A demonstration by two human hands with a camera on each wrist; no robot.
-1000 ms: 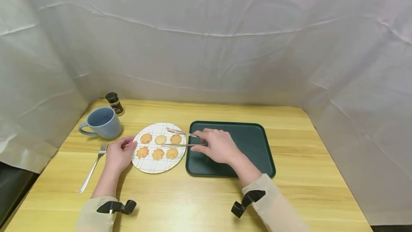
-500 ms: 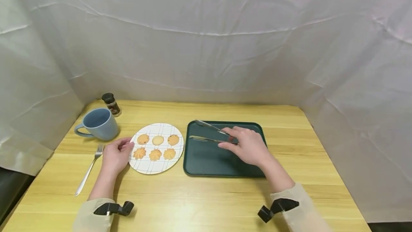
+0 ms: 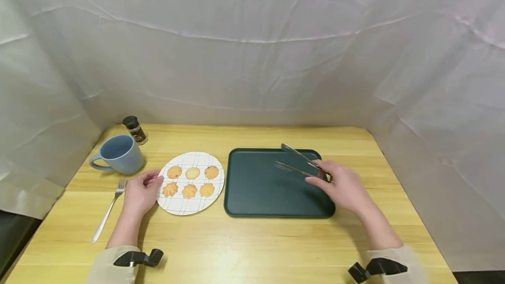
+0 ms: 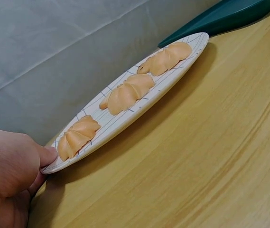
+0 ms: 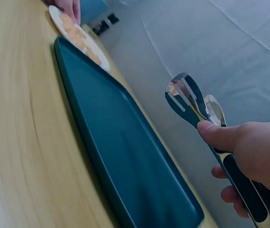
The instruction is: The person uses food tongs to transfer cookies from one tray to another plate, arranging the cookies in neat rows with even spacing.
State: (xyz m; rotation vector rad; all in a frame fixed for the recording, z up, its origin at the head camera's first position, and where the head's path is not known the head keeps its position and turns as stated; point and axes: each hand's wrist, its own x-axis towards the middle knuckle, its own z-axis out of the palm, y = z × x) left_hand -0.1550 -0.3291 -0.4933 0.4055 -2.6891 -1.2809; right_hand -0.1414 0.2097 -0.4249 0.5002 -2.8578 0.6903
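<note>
My left hand (image 3: 141,193) holds the left rim of a round white checked plate (image 3: 185,206), thumb on top, as the left wrist view shows. The plate carries two rows of cookies: round ones (image 3: 192,173) behind, fluted ones (image 3: 189,191) in front. Over the right part of a dark green tray (image 3: 256,187), my right hand (image 3: 347,187) grips a pair of metal tongs (image 3: 296,153). The tongs' ends point left and stand apart with nothing between them. In the right wrist view one slotted end (image 5: 184,92) shows, and the hand partly hides the handles.
A blue mug (image 3: 122,157) stands at the back left, with a black-capped spice jar (image 3: 135,129) behind it. A fork (image 3: 108,214) lies left of my left hand. Grey-white cloth (image 3: 252,73) hangs behind the wooden table (image 3: 236,249).
My right hand has moved right with the tongs, from over the plate to the right part of the tray. My left hand stays at the plate's rim.
</note>
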